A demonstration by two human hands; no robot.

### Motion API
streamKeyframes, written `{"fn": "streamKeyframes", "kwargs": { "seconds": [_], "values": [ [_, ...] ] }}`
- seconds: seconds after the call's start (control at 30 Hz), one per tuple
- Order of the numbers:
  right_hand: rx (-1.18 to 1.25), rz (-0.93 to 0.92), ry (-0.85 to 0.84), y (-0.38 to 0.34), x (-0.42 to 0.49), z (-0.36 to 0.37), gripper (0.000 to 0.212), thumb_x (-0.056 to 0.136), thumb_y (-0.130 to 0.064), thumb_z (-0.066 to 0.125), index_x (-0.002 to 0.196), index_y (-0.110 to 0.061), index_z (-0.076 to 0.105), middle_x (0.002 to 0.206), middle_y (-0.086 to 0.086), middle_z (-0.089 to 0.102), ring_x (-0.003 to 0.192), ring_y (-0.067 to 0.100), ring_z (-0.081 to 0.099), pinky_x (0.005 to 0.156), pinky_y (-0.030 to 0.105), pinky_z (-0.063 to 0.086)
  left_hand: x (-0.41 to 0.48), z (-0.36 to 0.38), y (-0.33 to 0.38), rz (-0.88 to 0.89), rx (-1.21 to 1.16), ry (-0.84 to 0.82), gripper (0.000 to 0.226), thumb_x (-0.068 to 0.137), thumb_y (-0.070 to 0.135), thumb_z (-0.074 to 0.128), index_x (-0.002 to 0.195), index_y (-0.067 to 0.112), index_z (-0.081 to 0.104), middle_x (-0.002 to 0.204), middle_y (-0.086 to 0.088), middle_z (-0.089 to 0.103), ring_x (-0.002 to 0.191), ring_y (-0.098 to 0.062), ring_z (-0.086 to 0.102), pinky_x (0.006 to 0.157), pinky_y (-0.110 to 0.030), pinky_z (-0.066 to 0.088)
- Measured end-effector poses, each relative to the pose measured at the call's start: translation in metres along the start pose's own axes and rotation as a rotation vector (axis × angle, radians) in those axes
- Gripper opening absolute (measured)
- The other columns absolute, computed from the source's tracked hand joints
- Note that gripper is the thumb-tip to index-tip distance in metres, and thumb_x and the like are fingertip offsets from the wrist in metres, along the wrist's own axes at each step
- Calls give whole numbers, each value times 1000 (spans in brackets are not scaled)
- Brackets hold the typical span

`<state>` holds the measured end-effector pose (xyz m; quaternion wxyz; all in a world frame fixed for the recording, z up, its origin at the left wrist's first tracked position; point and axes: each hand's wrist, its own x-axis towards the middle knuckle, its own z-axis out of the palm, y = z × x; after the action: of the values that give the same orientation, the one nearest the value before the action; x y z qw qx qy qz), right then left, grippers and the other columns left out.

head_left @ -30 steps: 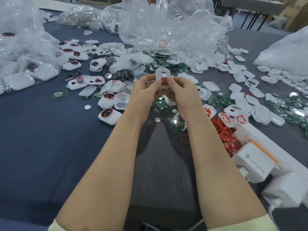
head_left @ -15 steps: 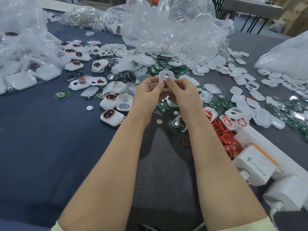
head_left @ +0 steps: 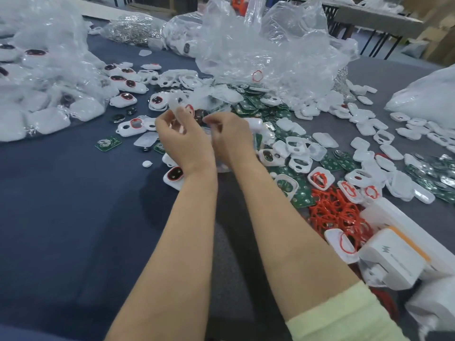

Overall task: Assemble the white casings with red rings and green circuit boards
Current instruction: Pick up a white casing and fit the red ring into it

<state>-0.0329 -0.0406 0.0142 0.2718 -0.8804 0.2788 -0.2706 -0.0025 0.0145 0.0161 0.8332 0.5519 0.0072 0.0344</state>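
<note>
We see the left hand (head_left: 183, 141) raised over the surface (head_left: 73, 217), fingers curled round a white casing (head_left: 176, 104). It is blurred, but held clear of the clutter, likely so its open face can be worked on. The right hand (head_left: 231, 136) sits just beside it, fingers curled; whether it pinches anything we cannot tell. The red rings (head_left: 337, 212) are heaped off to the right and the green circuit boards (head_left: 261, 108) lie just beyond — both within easy reach, we'd judge, for the next fit.
</note>
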Motion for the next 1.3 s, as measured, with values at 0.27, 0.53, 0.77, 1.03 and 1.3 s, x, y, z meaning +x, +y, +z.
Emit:
{"fn": "streamKeyframes", "kwargs": {
  "seconds": [0.27,0.53,0.77,1.03,1.3],
  "values": [
    [-373,106,-172,-16,27,35,31,98,-34,40,115,-23,64,127,10,54,123,31,45,98,42,34,8,-2,7,-204,-326,2,15,96,9,45,82,12,42,91,-13,65,75,-23,70,68,-30,53],
    [55,174,120,-1,14,8,13,91,-6,50,104,-5,54,99,13,64,95,31,58,83,42,45,1,2,-9,-181,-60,-163,28,95,30,56,73,15,51,62,7,55,55,-6,54,65,-30,51],
    [609,306,188,32,-9,-48,13,89,1,58,93,-10,65,79,4,66,68,12,64,71,24,54,-14,9,-19,-233,64,-460,9,95,14,58,87,13,54,91,-5,62,78,-11,64,73,-23,53],
    [711,237,250,42,-30,-58,13,89,-1,61,91,-14,63,78,-1,66,64,5,62,65,18,51,-22,6,-22,-123,259,-532,8,90,11,64,87,15,58,96,-13,69,94,-25,67,91,-41,53],
    [564,189,228,38,-32,-47,13,86,-4,64,86,-16,66,75,-2,64,71,10,60,71,28,55,-25,10,-23,-200,68,-540,11,95,10,57,86,16,54,83,-8,66,69,-10,66,63,-17,53]
  ]
}}
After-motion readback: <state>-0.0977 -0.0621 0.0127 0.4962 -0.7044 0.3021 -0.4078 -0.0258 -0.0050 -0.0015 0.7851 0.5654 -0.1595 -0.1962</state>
